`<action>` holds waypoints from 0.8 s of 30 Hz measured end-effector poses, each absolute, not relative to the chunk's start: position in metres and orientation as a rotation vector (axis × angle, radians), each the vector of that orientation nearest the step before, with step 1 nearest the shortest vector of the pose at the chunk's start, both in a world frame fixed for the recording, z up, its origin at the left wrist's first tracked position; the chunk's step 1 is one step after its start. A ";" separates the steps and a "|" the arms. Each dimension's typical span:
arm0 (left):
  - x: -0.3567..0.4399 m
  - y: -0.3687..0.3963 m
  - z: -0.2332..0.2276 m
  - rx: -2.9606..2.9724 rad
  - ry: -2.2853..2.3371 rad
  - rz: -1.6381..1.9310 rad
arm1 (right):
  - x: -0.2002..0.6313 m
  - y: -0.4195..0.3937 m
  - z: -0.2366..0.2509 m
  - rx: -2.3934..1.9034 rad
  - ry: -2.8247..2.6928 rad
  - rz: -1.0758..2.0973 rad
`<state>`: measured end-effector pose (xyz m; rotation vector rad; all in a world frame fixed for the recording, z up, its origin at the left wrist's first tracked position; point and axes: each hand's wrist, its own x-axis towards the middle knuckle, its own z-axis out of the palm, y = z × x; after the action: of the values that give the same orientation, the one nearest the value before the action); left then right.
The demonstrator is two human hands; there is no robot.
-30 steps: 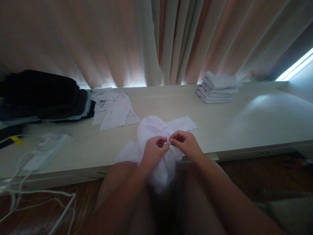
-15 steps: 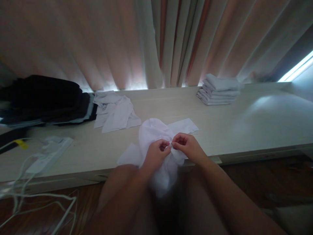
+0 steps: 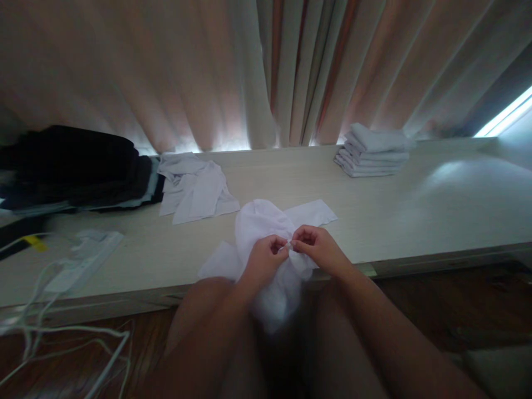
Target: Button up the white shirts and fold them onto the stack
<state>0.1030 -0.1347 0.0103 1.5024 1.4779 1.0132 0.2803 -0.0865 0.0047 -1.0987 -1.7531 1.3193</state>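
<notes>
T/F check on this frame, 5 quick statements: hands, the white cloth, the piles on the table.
1. Both the left hand and the right hand pinch the white cloth. True.
2. The cloth lies fully on the table. False: part of it hangs over the near edge.
3. A folded stack of white cloths sits at the far right by the curtain. True.
4. The dark pile is on the right side. False: it is at the far left.
5. The loose white cloths are neatly stacked. False: they lie crumpled beside the dark pile.
</notes>
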 end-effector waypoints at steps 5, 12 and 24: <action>0.102 -0.137 0.018 1.388 1.454 1.042 | 0.281 -0.088 0.007 -1.015 -1.701 1.425; 0.100 -0.136 0.023 1.232 1.369 1.089 | 0.281 -0.089 0.010 -1.039 -1.651 1.442; 0.095 -0.136 0.015 0.939 1.151 1.077 | 0.281 -0.088 0.008 -1.078 -1.479 1.797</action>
<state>0.0954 -0.1356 0.0152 0.9393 1.1506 1.0770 0.2811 -0.0882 0.0084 -1.0780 -1.4788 1.7972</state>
